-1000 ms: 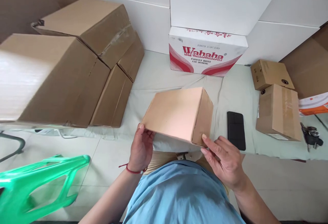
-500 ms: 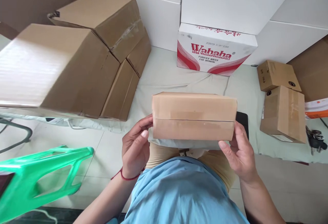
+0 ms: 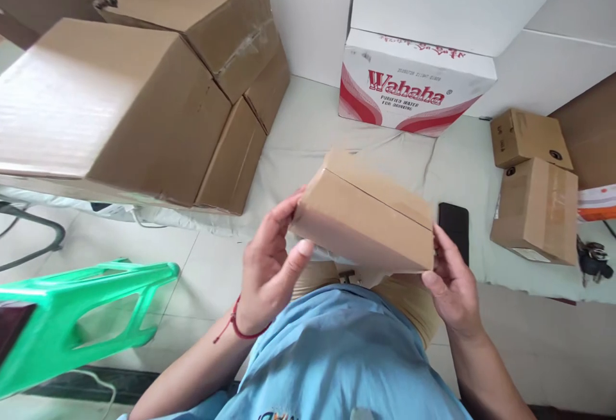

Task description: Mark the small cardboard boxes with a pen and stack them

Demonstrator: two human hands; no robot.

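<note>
A small brown cardboard box (image 3: 368, 221) is held between my two hands, in front of my body at the table's near edge. It is tilted, its left end higher than its right, and a seam runs along it. My left hand (image 3: 272, 263) grips the left end, thumb low on the near face and fingers behind the end. At the opposite end, my right hand (image 3: 452, 285) has its thumb at the lower corner and its fingers against the side. Some fingertips are hidden by the box.
Large cardboard boxes (image 3: 158, 106) stand at the left. A white and red water carton (image 3: 414, 86) is at the back. Right of my hands lie a black phone (image 3: 455, 231), smaller boxes (image 3: 536, 208) and keys (image 3: 595, 260). A green plastic stool (image 3: 86, 317) stands on the floor, lower left.
The box has turned from level to slanted, its left end rising and its top tipping away. My left hand moved right and up with it. More of the phone shows now.
</note>
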